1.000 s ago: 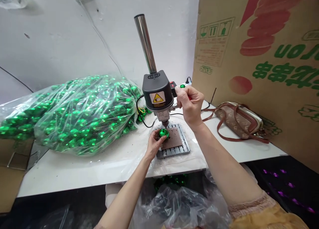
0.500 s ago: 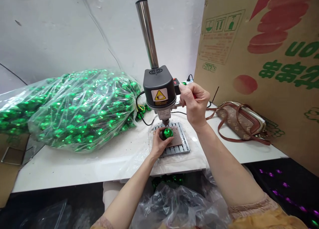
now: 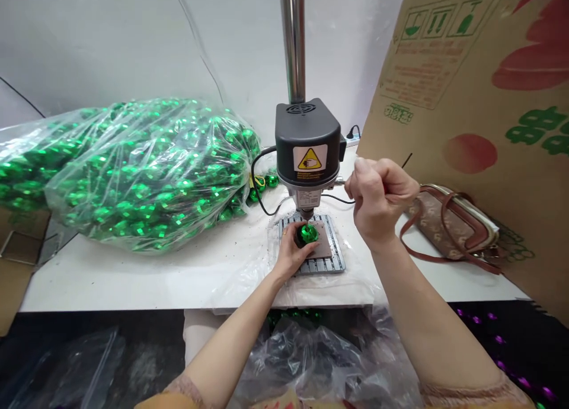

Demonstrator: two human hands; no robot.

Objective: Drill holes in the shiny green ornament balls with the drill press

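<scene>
A shiny green ball (image 3: pixel 310 233) rests on a brownish square board (image 3: pixel 326 243), directly beneath the chuck of a small black drill press (image 3: pixel 307 142). Thumb and fingers of my left hand (image 3: pixel 292 252) wrap around the ball from its left and front. At the right side of the press, my right hand (image 3: pixel 382 198) is closed in a fist around the feed lever (image 3: pixel 339 182), most of which the fingers hide. Below the board lies the slotted metal base (image 3: pixel 335 261) of the press, with dark crumbs scattered around it.
A large clear bag of green balls (image 3: pixel 151 178) fills the table's left side, with several loose green balls (image 3: pixel 272 180) beside its mouth. On the right are a brown patterned handbag (image 3: pixel 457 225) and a big cardboard box (image 3: pixel 435 118). Crumpled plastic (image 3: pixel 311 361) covers my lap.
My right hand has come down and towards me with the lever. The left hand stays on the ball. The camera view has shifted, so the press stands more upright and further right.
</scene>
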